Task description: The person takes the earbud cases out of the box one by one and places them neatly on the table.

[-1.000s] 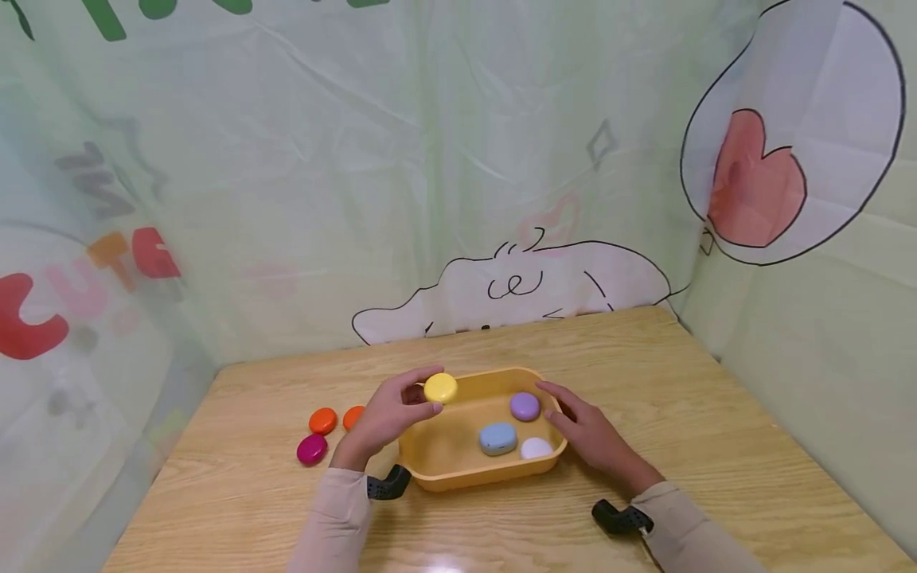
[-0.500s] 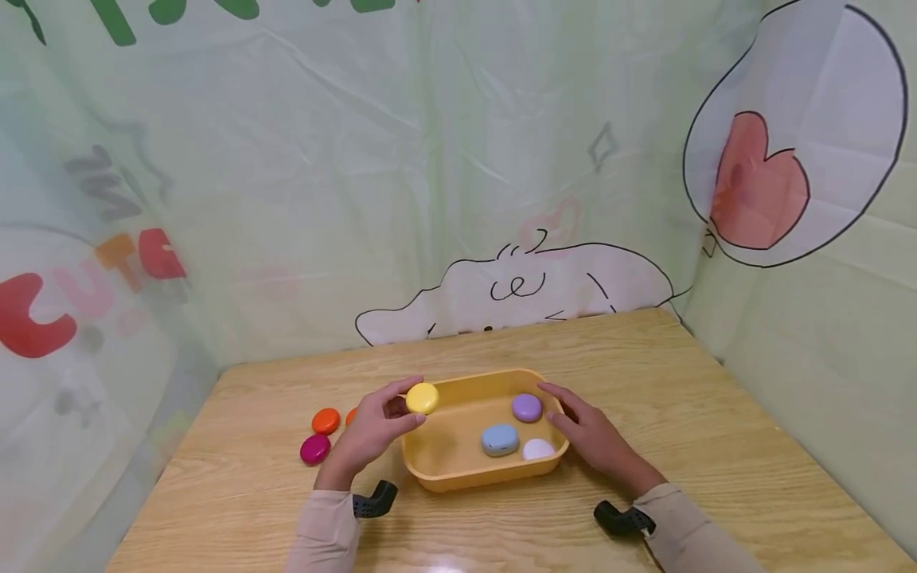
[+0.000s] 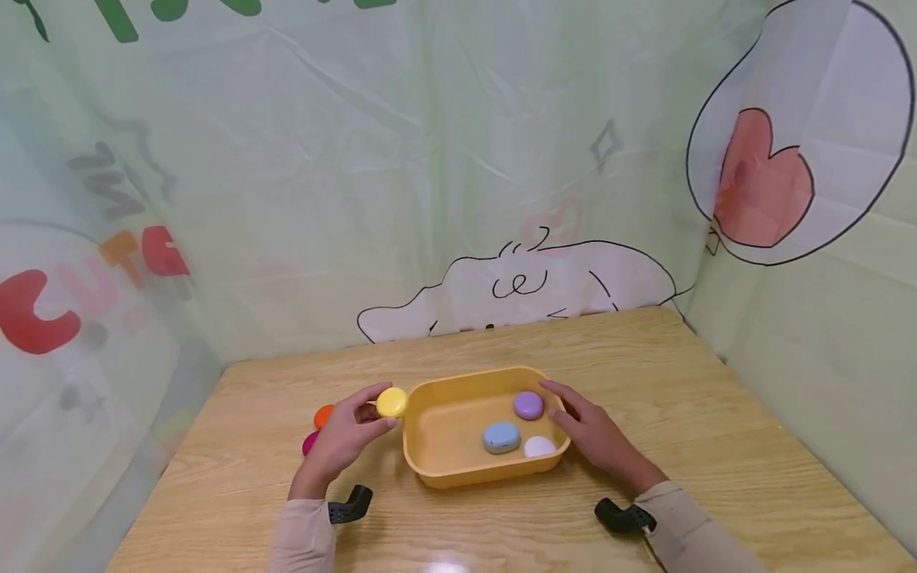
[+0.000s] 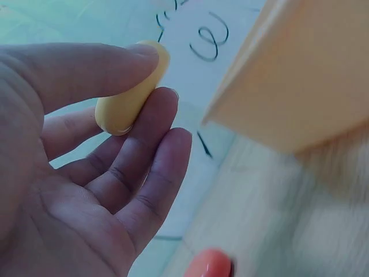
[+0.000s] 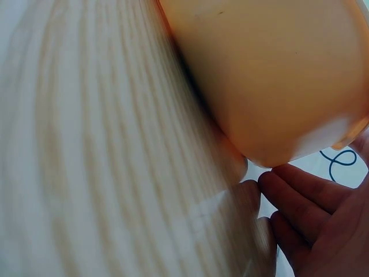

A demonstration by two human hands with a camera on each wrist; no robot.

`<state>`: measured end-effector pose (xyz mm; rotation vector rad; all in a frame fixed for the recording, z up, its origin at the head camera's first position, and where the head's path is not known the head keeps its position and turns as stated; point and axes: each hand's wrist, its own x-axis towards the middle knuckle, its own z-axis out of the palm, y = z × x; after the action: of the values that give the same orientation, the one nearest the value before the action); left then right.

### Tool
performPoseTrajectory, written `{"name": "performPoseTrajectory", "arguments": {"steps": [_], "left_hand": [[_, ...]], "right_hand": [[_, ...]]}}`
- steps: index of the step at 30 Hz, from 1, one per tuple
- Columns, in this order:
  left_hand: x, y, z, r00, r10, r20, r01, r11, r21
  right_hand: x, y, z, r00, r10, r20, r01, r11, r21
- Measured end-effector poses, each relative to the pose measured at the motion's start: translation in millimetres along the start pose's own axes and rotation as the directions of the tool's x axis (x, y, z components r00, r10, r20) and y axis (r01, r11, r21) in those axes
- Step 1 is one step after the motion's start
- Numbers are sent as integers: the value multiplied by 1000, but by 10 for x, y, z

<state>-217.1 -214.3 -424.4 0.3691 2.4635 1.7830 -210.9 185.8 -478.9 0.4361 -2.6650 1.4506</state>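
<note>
My left hand (image 3: 342,436) pinches a glossy yellow round piece (image 3: 392,403), pebble-like in shape, just off the left end of the orange-yellow tray (image 3: 458,481). In the left wrist view, thumb and fingers hold the yellow piece by its faces, with the tray's wall to the right. My right hand (image 3: 595,434) holds the tray's right end, thumb over the rim and fingers along the outer wall. Inside the tray lie a purple round piece (image 3: 528,405), a light blue oblong piece (image 3: 501,437) and a white round piece (image 3: 539,447), all toward the right.
Left of the tray, an orange piece (image 3: 324,415) and a magenta piece (image 3: 310,442) rest on the wooden table (image 3: 501,533), partly behind my left hand. A printed curtain (image 3: 322,199) hangs along the table's back edge.
My left hand has carried the yellow piece leftward, from over the tray's left part to outside its left end, covering more of the orange and magenta pieces. My right hand stays put.
</note>
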Motion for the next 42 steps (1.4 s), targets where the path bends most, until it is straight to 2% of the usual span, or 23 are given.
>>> {"name": "performPoseTrajectory", "arguments": {"steps": [7,11,16,19,24,26,30,34,42], "left_hand": [[-94,-135,-121,996,-48,-81,48,999,5],[-130,-188,-163,991,-46,-124,52,998,43],[-184,-291,-156,978,-85,-191,101,992,72],[-212,-343,-126,970,-104,-222,134,983,128],[-213,-351,-101,937,-96,-336,182,955,235],[-218,-344,-101,919,-109,-378,211,947,240],[-221,-333,-95,895,-130,-427,246,942,229],[-242,-351,-75,887,-142,-439,264,937,229],[-319,-424,-13,890,-162,-427,291,922,256]], "right_hand": [[-12,-8,0,1000,25,12,-25,1000,-5],[-12,-15,-5,1000,25,11,-25,1000,-6],[-14,0,6,1000,19,15,-19,1000,4],[-28,16,11,1000,24,19,-24,1000,-4],[-14,11,-1,1000,10,9,-10,1000,-15],[-1,5,-7,1000,0,7,0,1000,-15],[16,-7,-28,1000,-8,6,8,1000,-16],[18,-20,-41,1000,-12,11,12,1000,-11],[-1,-8,-30,1000,-16,18,16,1000,-10]]}}
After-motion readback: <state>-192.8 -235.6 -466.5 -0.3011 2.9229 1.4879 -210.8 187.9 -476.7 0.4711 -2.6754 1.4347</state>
